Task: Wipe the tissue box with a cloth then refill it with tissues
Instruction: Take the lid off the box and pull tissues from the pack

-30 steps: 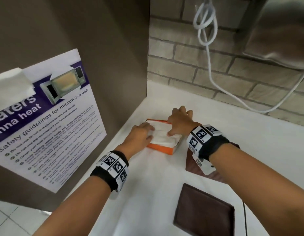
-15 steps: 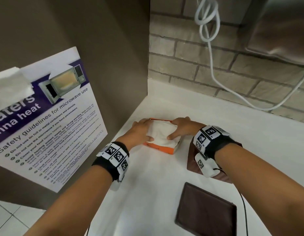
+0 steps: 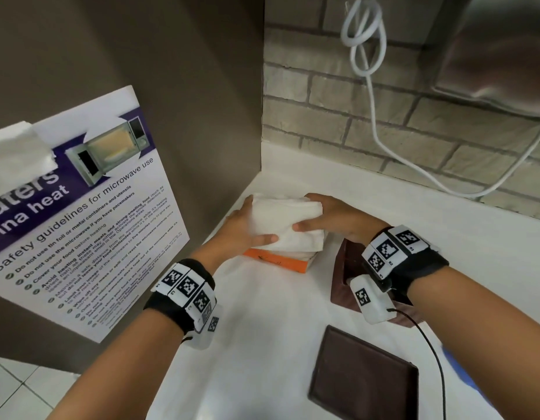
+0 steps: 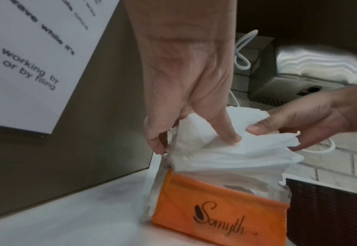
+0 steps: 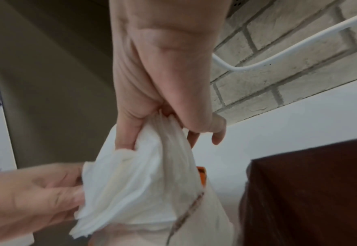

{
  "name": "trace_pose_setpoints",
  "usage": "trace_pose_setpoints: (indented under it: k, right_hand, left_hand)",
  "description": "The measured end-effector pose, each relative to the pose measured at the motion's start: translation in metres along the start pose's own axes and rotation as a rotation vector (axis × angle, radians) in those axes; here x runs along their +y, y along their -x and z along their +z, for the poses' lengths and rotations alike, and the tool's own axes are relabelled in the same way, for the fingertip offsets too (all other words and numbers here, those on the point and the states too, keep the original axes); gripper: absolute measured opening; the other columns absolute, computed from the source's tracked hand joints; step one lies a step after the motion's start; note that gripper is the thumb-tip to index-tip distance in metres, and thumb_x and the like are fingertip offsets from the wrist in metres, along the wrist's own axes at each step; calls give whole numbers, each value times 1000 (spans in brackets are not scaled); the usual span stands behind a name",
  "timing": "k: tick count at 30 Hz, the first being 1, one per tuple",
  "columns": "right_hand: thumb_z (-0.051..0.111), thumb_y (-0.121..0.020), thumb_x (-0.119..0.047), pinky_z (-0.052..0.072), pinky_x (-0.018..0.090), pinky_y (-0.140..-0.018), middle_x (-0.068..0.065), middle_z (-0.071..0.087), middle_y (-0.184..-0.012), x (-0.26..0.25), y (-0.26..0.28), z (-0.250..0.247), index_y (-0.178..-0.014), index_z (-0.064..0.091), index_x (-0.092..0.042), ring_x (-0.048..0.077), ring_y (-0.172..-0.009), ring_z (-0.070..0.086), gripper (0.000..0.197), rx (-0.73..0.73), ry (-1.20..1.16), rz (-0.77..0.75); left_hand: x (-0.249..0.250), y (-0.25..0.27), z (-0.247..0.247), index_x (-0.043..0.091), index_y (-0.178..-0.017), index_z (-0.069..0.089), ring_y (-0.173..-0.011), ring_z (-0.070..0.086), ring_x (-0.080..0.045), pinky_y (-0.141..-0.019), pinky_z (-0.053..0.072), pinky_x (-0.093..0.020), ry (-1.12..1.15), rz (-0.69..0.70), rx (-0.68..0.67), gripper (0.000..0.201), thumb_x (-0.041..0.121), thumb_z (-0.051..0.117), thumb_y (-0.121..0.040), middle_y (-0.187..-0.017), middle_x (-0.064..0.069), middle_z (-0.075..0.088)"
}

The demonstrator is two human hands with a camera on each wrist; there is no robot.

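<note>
A thick stack of white tissues (image 3: 283, 222) is held just above its orange wrapper (image 3: 277, 262), which lies on the white counter (image 3: 262, 344). My left hand (image 3: 243, 228) grips the stack's left end and my right hand (image 3: 332, 216) grips its right end. The left wrist view shows my left hand (image 4: 186, 116) with its thumb pressed into the tissues (image 4: 226, 154) above the orange wrapper (image 4: 215, 208). My right hand (image 5: 163, 99) pinches the bunched tissues (image 5: 144, 183) in the right wrist view. The brown tissue box (image 3: 344, 274) stands open under my right wrist, and its flat brown lid (image 3: 362, 380) lies nearer me.
A grey panel with a microwave safety poster (image 3: 81, 222) closes off the left. A brick wall (image 3: 338, 131) with a hanging white cable (image 3: 374, 101) runs behind the counter. A steel appliance (image 3: 498, 56) sits at the upper right. Something blue (image 3: 456, 371) shows at the right edge.
Both hands went from lying on top of the pack to gripping the tissue stack's ends. The stack has risen out of the orange wrapper.
</note>
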State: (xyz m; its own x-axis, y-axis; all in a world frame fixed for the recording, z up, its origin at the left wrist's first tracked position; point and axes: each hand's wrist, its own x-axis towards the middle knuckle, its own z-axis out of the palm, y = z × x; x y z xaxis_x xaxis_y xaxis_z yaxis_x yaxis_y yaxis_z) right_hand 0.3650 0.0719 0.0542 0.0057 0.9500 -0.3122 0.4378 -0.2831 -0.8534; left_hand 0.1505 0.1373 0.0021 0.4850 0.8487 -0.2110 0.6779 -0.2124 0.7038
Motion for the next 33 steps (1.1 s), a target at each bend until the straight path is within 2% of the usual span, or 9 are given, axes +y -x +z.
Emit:
trace_pose_setpoints:
  k: [4, 7, 9, 13, 17, 20, 24, 30, 33]
  right_hand:
    - [77, -77, -1, 55, 26, -87, 4, 69, -118, -11, 12, -9, -124, 57, -11, 15, -108, 66, 52, -35, -256, -60]
    - [70, -82, 2, 57, 24, -81, 4, 69, -119, -23, 24, -14, -128, 56, -11, 15, -108, 67, 49, -84, -387, -63]
    - [70, -83, 0, 57, 27, -87, 5, 68, -123, -31, 35, -18, -130, 56, -12, 18, -113, 65, 51, -90, -448, -48]
    - [68, -83, -3, 54, 30, -93, 4, 70, -121, -39, 59, -24, -127, 59, -14, 18, -111, 66, 46, -95, -552, -44]
    - [66, -84, -5, 54, 36, -93, 9, 68, -122, -39, 83, -29, -126, 60, -10, 23, -112, 66, 43, -58, -663, -48]
    - [68, -78, -7, 59, 34, -83, 7, 72, -114, -38, 103, -35, -115, 67, -11, 19, -101, 71, 37, 10, -795, -62]
    - [67, -77, -8, 60, 32, -77, 7, 72, -112, -33, 125, -42, -115, 66, -11, 19, -97, 72, 39, 24, -901, -82]
    - [75, -69, -5, 58, 36, -86, 9, 70, -119, -3, 143, -35, -127, 57, -11, 24, -108, 67, 61, 106, -733, 8]
    - [78, -66, -3, 58, 36, -85, 11, 66, -125, 9, 151, -36, -131, 52, -11, 26, -111, 66, 71, 168, -759, -3]
  left_hand:
    - [3, 15, -15, 31, -154, 2, -139, 37, -14, -114, 33, -36, 285, 22, 14, 115, 59, 75, -70, -153, 9, 34]
    - [8, 22, -25, 28, -154, -7, -134, 40, -7, -106, 33, -23, 504, -21, 19, 109, 51, 69, -80, -152, 7, 36]
    - [14, 26, -30, 29, -154, -5, -134, 39, -6, -113, 32, -29, 689, -12, 10, 113, 55, 72, -75, -155, 5, 32]
    - [33, 37, -30, 35, -154, 9, -126, 55, -14, -107, 42, -48, 995, 6, -71, 102, 55, 72, -75, -146, 7, 49]
    - [49, 48, -23, 35, -141, 45, -126, 56, -24, -105, 42, -50, 1069, -1, -203, 72, 78, 34, -83, -137, 2, 59]
    - [55, 53, -14, 32, -134, 55, -121, 58, -36, -104, 41, -56, 1185, -107, -254, 84, 86, 25, -77, -135, -13, 59]
    - [72, 64, 2, 25, -138, 50, -122, 56, -43, -104, 42, -57, 1315, -122, -373, 92, 88, 25, -76, -135, -24, 55]
    - [109, 82, 9, 19, -132, 58, -118, 62, -30, -97, 50, -48, 1332, -70, -359, 74, 72, 32, -88, -129, -10, 64]
    - [113, 85, 20, 22, -141, 47, -115, 64, -26, -87, 57, -41, 1230, 15, -360, 55, 34, 61, -88, -133, -7, 62]
